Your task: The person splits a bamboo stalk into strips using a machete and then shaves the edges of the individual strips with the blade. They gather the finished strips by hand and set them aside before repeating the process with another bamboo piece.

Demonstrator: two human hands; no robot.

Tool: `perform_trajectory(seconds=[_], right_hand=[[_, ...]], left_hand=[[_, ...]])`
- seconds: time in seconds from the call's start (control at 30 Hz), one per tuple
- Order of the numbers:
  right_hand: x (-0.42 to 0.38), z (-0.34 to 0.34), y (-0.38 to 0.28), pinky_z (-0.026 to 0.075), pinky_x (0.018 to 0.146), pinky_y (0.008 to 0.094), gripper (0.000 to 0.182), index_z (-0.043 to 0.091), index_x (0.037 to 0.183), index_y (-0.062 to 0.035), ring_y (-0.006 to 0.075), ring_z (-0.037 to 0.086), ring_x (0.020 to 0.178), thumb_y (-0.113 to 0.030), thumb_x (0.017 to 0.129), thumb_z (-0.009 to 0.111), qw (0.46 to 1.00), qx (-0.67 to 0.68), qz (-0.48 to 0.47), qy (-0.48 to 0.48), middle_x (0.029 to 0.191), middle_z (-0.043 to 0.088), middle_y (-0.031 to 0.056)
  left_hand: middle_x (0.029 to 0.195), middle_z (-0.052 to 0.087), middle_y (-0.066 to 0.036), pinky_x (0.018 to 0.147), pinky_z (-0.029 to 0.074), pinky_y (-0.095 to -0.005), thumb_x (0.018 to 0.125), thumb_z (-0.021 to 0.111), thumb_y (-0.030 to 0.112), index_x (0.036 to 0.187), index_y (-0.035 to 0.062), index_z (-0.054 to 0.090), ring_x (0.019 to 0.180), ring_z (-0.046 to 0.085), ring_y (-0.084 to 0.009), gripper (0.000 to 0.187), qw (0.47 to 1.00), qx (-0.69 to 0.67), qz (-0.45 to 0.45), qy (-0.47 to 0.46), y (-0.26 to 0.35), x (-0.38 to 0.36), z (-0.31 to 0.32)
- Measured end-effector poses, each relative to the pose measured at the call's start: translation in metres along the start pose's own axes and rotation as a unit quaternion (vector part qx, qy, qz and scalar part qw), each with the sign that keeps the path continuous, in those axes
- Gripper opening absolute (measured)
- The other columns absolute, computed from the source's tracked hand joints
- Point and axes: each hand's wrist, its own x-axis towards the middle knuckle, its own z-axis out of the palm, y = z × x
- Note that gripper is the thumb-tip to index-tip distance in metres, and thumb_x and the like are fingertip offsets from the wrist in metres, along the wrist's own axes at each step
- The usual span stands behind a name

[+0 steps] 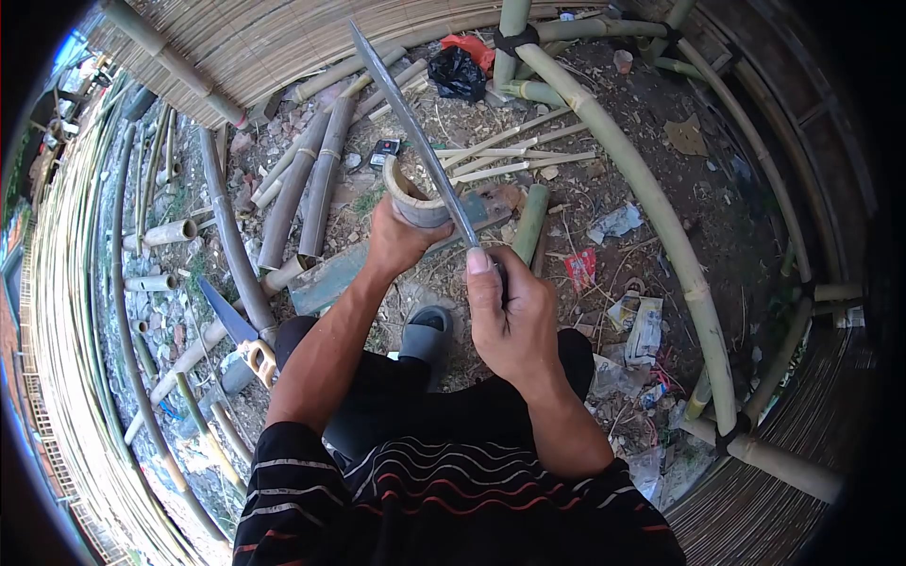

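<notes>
My left hand [396, 241] is closed round a short, thick piece of bamboo [420, 213] with a curved, cut-away upper edge. In my right hand [514, 316] is the handle of a long machete [408, 115], its thumb lying along the base of the blade. The blade slants up and to the left, its tip far beyond the bamboo. Its lower part overlaps the right side of the bamboo piece in this view. Most of the machete's handle is hidden inside my fist. Below both hands, a weathered plank [330, 281] lies on the ground.
A handsaw [229, 316] lies at left beside bamboo poles [222, 212]. Split bamboo strips [519, 153] and a black plastic bag [458, 74] lie ahead. A curved bamboo frame [642, 170] spans the right side. Litter [645, 330] and wood chips cover the ground.
</notes>
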Motion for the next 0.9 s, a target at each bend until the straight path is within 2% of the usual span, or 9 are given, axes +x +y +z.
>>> perform_trajectory(seconds=[0.37, 0.43, 0.5, 0.57, 0.63, 0.7, 0.77, 0.83, 0.9], right_hand=[[0.003, -0.003, -0.009, 0.046, 0.046, 0.0413, 0.033, 0.06, 0.091, 0.0016, 0.0326, 0.065, 0.049, -0.029, 0.1, 0.065, 0.996, -0.081, 0.012, -0.045, 0.055, 0.059, 0.0125], [0.006, -0.011, -0.028, 0.046, 0.047, 0.044, 0.036, 0.059, 0.087, 0.001, 0.0393, 0.063, 0.05, -0.032, 0.099, 0.065, 0.999, -0.051, -0.005, -0.009, 0.053, 0.057, 0.0163], [0.009, -0.013, -0.023, 0.047, 0.048, 0.0462, 0.038, 0.059, 0.084, 0.0012, 0.04, 0.063, 0.051, -0.033, 0.1, 0.063, 0.998, 0.0, -0.056, 0.026, 0.054, 0.057, 0.0189], [0.011, -0.012, -0.005, 0.047, 0.049, 0.047, 0.04, 0.059, 0.083, 0.0013, 0.0392, 0.064, 0.051, -0.035, 0.1, 0.063, 0.998, -0.06, -0.01, -0.019, 0.054, 0.058, 0.0195], [0.025, -0.019, -0.003, 0.047, 0.05, 0.0478, 0.043, 0.059, 0.081, 0.0014, 0.0384, 0.064, 0.051, -0.037, 0.101, 0.062, 0.99, -0.121, 0.019, -0.063, 0.055, 0.058, 0.02], [0.036, -0.02, -0.014, 0.046, 0.051, 0.0482, 0.046, 0.059, 0.08, 0.0018, 0.0392, 0.062, 0.05, -0.039, 0.101, 0.061, 0.975, -0.183, -0.018, -0.123, 0.054, 0.057, 0.0204], [0.048, -0.016, -0.017, 0.044, 0.051, 0.0428, 0.046, 0.064, 0.084, 0.0006, 0.0342, 0.059, 0.049, -0.04, 0.104, 0.055, 0.976, -0.174, -0.018, -0.132, 0.054, 0.054, 0.016], [0.066, -0.011, -0.015, 0.044, 0.053, 0.0455, 0.047, 0.065, 0.084, 0.0001, 0.0363, 0.059, 0.05, -0.04, 0.105, 0.053, 0.954, -0.272, -0.116, -0.046, 0.055, 0.055, 0.0158], [0.091, -0.012, -0.025, 0.043, 0.055, 0.0482, 0.052, 0.064, 0.076, 0.0017, 0.0376, 0.059, 0.051, -0.039, 0.106, 0.05, 0.962, -0.262, -0.06, -0.047, 0.053, 0.053, 0.0163]], left_hand=[[0.077, 0.068, -0.003, 0.069, 0.055, -0.0301, 0.063, 0.096, 0.017, 0.085, 0.0043, 0.059, 0.076, 0.066, -0.0115, 0.045, 0.999, -0.003, 0.006, 0.033, 0.007, -0.006, -0.002], [0.102, 0.07, -0.012, 0.081, 0.056, -0.0357, 0.062, 0.096, 0.016, 0.106, 0.0003, 0.061, 0.095, 0.068, -0.018, 0.058, 1.0, 0.013, -0.028, -0.004, 0.025, -0.003, -0.02], [0.136, 0.056, -0.023, 0.103, 0.048, -0.0437, 0.059, 0.099, 0.026, 0.14, -0.0039, 0.047, 0.125, 0.057, -0.029, 0.1, 0.972, 0.138, 0.19, 0.003, 0.072, -0.011, -0.04], [0.155, 0.034, -0.027, 0.119, 0.029, -0.0537, 0.08, 0.082, 0.052, 0.16, 0.0018, 0.019, 0.144, 0.036, -0.0383, 0.114, 0.981, 0.013, 0.172, 0.086, 0.077, -0.018, -0.085], [0.154, 0.04, -0.025, 0.122, 0.019, -0.0592, 0.097, 0.045, 0.069, 0.158, 0.0099, 0.033, 0.146, 0.035, -0.0417, 0.086, 0.898, 0.174, 0.308, 0.261, 0.102, 0.004, -0.136], [0.15, 0.048, -0.02, 0.123, 0.016, -0.0594, 0.105, 0.017, 0.063, 0.147, 0.0146, 0.055, 0.146, 0.036, -0.0402, 0.074, 0.758, 0.417, 0.451, 0.22, 0.133, 0.04, -0.158], [0.118, 0.068, -0.018, 0.12, 0.025, -0.0564, 0.11, 0.029, 0.044, 0.108, 0.0056, 0.073, 0.129, 0.055, -0.0347, 0.058, 0.685, 0.448, 0.561, 0.12, 0.152, 0.079, -0.157], [0.087, 0.068, -0.01, 0.099, 0.047, -0.0466, 0.103, 0.05, 0.023, 0.082, 0.005, 0.068, 0.094, 0.067, -0.0273, 0.033, 0.668, 0.484, 0.56, 0.072, 0.139, 0.093, -0.159], [0.073, 0.061, -0.007, 0.081, 0.047, -0.0423, 0.101, 0.049, 0.018, 0.074, 0.0059, 0.062, 0.075, 0.061, -0.0256, 0.032, 0.679, 0.458, 0.562, 0.117, 0.113, 0.102, -0.154]])
